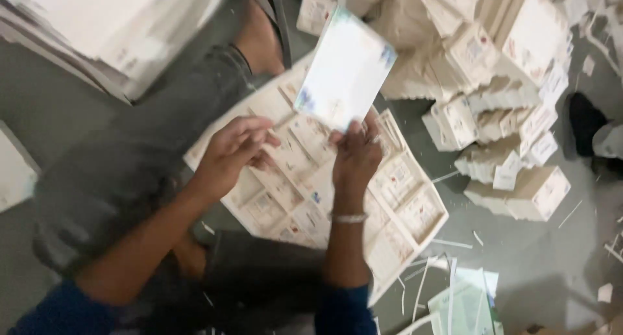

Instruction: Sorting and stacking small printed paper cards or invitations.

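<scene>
Already a good deal of carton work looks finished: toward the far right of the grey floor [519, 257] a big heap of flat white carton pieces [493, 82] is piled up, several of them in neat bundles with printed faces outward. The right hand [355, 154] holds a single white card piece [346, 67] up in the air, pinched at its lower edge, so that grip is clamped on it; the piece is tilted and hangs above the far end of the printed sheet. The left hand [228, 154] is beside it, fingers curled and resting on or just over the large die-cut printed sheet [396, 205], which lies across the person's lap and floor in the middle of the view; whether those fingers pinch anything I cannot tell, the motion blur hides it. That sheet seems to keep most of its panels, so I judge plenty is left on it. Thin white offcut strips [425, 280] lie scattered at the near right, next to some pale green sheets [464, 306]. A stack of large white boards [110, 23] sits at the far left corner, apparently untouched.
</scene>
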